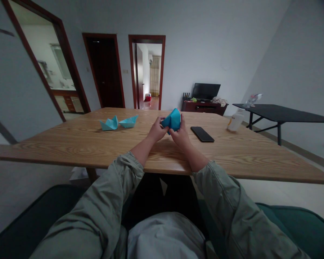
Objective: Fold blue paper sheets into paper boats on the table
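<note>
A folded piece of blue paper (173, 119) is held between my two hands, above the middle of the wooden table (118, 149). My left hand (157, 130) grips its left side, and my right hand (180, 133) has hold of the right side and lower edge. Both thumbs meet near the bottom of the paper. To the left on the tabletop sit two folded light-blue paper boats, one (109, 124) with a raised point and one (129, 122) just to its right.
A black phone (202, 134) lies right of my hands. Farther right stands a whitish bottle (235, 121). Beyond the table are a television (206, 91) on a dark cabinet and a black folding table (286, 112) at the right.
</note>
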### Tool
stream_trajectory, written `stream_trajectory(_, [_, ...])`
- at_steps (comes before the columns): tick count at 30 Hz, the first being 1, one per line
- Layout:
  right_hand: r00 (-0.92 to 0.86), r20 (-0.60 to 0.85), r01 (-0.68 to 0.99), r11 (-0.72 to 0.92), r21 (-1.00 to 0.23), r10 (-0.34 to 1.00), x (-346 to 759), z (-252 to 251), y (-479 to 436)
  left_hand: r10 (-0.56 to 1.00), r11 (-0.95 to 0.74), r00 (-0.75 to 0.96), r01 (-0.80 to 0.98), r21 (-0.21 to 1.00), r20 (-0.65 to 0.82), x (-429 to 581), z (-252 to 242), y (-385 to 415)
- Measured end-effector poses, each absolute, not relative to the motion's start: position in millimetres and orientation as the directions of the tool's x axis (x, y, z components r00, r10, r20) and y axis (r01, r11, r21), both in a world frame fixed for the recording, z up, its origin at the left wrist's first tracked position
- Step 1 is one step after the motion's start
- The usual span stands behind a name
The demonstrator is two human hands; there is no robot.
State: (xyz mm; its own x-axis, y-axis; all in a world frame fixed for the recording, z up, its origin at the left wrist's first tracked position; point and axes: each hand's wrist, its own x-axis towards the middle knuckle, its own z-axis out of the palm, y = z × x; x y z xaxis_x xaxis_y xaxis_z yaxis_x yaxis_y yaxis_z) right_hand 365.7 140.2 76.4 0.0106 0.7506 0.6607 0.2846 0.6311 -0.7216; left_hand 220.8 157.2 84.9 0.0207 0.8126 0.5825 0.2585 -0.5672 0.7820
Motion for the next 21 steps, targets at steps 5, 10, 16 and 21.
stream_trajectory(5, [0.073, 0.756, 0.435, 0.661, -0.611, 0.65, 366, 77, 140, 0.759, -0.621, 0.031, 0.335, 0.709, 0.65, 223, 87, 146])
stream_trajectory(10, [0.144, 0.746, 0.495, 0.606, -0.623, 0.65, 370, 77, 141, 0.725, -0.645, 0.115, 0.461, 0.609, 0.68, 225, 91, 135])
stream_trajectory(16, [0.131, 0.741, 0.527, 0.586, -0.615, 0.659, 371, 78, 140, 0.719, -0.545, 0.001, 0.622, 0.562, 0.695, 226, 92, 137])
stream_trajectory(21, [0.134, 0.747, 0.486, 0.614, -0.622, 0.651, 365, 80, 137, 0.687, -0.544, -0.004, 0.66, 0.518, 0.727, 231, 94, 136])
